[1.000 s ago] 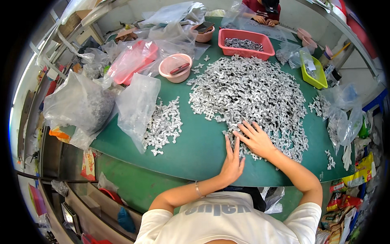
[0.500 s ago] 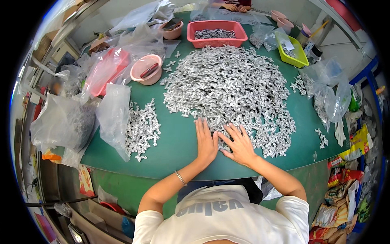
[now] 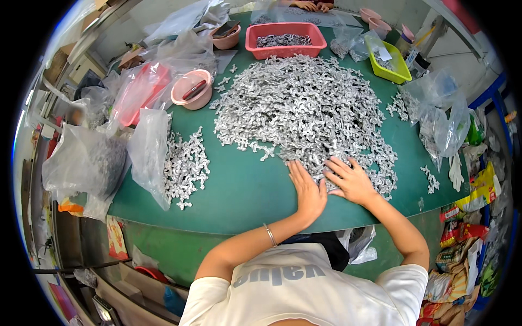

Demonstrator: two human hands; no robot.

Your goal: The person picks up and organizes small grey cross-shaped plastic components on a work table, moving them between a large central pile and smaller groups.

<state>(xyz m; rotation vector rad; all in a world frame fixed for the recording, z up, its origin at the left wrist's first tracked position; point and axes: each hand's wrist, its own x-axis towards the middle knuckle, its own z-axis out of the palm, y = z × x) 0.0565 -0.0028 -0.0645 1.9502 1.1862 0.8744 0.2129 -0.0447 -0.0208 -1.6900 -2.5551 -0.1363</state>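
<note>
A wide heap of small silvery metal parts [image 3: 304, 108], each with several rounded arms, covers the middle of the green table [image 3: 244, 201]. Against its near edge lies my left hand [image 3: 309, 191], fingers stretched out and pointing away from me, palm side touching the parts. Just to the right, my right hand [image 3: 349, 182] rests on the near right part of the heap with its fingers spread. Neither hand grips anything. The thumbs come close together, and a few parts lie between and under the fingers, partly hidden.
A smaller pile of parts [image 3: 186, 168] lies left, beside clear plastic bags [image 3: 148, 157]. Behind the heap stands a red tray [image 3: 285, 51] of parts; a pink bowl [image 3: 192, 89] and a yellow-green basket [image 3: 389, 68] flank it. A co-worker's hands [image 3: 312, 6] show at the far edge.
Both hands have moved to the right along the heap's near edge, pushing parts with them. Bare green table now shows where the left hand was, with a few parts left behind.
</note>
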